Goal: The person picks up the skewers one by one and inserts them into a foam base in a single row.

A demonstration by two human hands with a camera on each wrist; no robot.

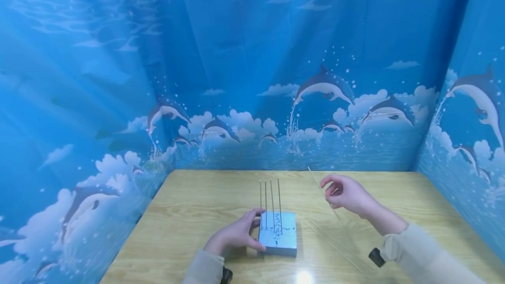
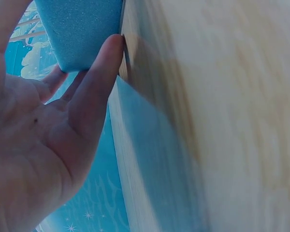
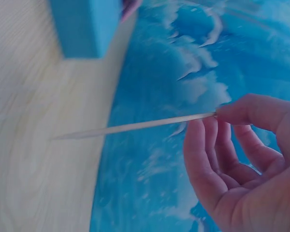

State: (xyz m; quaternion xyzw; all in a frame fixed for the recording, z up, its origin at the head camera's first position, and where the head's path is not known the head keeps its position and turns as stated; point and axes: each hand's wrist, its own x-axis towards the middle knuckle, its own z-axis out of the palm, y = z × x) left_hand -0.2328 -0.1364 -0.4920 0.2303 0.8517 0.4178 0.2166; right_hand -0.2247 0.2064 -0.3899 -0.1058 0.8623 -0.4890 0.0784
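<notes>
A thin stick [image 3: 135, 126] is pinched by the fingertips of your right hand [image 1: 347, 194], right of the blue block [image 1: 289, 231]. Your left hand [image 1: 236, 232], thumb spread from fingers, grips that block; four rods [image 1: 280, 205] stand in it, two sticks [image 1: 333, 246] lie to its right.

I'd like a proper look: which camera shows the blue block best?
The head view: it shows the blue block almost entirely, with four upright sticks. Both wrist views crop it at the picture's top edge, showing only part.
</notes>
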